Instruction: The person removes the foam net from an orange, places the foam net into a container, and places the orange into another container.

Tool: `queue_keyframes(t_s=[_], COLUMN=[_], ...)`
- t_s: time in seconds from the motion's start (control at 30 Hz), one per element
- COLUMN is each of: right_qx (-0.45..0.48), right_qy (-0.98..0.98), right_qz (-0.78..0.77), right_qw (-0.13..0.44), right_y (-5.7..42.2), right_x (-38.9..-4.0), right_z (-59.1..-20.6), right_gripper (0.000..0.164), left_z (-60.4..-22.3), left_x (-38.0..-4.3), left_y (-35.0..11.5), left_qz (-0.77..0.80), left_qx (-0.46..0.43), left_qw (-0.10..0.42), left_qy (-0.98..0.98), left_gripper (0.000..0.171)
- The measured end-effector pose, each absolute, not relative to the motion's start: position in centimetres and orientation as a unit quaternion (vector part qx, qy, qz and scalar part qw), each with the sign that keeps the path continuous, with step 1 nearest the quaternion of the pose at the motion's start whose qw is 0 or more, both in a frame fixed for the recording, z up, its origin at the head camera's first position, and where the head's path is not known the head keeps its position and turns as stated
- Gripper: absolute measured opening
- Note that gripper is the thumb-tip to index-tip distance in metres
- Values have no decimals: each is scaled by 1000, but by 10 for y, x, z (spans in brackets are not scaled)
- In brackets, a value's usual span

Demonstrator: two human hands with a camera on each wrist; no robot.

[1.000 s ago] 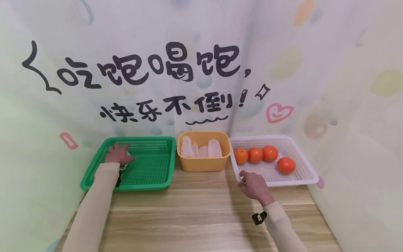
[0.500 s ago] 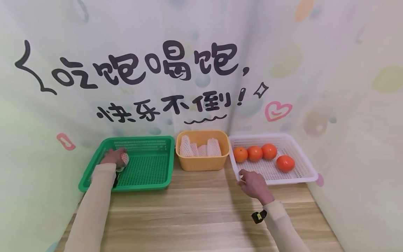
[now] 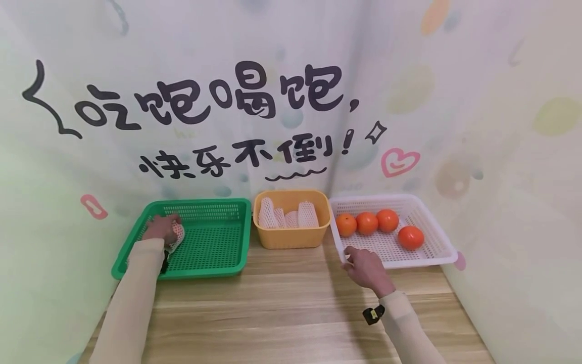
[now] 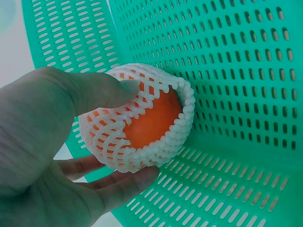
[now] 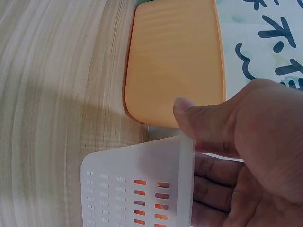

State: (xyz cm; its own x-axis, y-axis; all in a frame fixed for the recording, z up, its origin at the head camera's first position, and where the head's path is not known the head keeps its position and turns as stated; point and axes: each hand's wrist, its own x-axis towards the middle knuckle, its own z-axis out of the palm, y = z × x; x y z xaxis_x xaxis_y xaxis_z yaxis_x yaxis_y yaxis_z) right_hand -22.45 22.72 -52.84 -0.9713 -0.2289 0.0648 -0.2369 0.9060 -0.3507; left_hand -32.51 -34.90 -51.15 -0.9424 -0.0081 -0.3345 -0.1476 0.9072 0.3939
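My left hand (image 3: pixel 160 227) is inside the green basket (image 3: pixel 213 270), at its left side. It holds an orange (image 4: pixel 156 120) wrapped in a white foam net (image 4: pixel 106 137). The thumb lies across the top of the net and the fingers curl beneath it, while part of the smooth orange skin shows through the net's open end. My right hand (image 3: pixel 367 269) grips the near left corner of the white basket (image 3: pixel 441 260). In the right wrist view, the thumb is at the rim's corner and the other fingers are on the inner side of the wall.
Between the baskets stands a yellow box (image 3: pixel 291 240) with several white foam nets (image 3: pixel 308 215) upright in it. Several oranges (image 3: pixel 367 223) lie in the white basket, three in a row and one apart (image 3: pixel 411 237). A lettered wall (image 3: pixel 245 126) rises right behind the containers.
My left hand has closed round the netted orange and turned it so its net shows to the right of the hand. The right hand has stayed on the white basket's corner.
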Motion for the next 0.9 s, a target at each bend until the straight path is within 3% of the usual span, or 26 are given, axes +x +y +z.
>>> queue_keyframes(t_s=[0.3,0.9], right_qx=[115,119], right_qy=[-976,-976], right_qz=[183,182], right_qw=[5,19], right_y=[226,227], right_x=[-224,-222], right_z=[-528,-528], right_gripper=[29,27], left_z=[-504,-499], left_x=[-320,-320], left_y=[-346,-307], left_qz=[182,192], left_qx=[-13,39], left_qw=[144,73], left_qy=[973,978], left_gripper=[52,55])
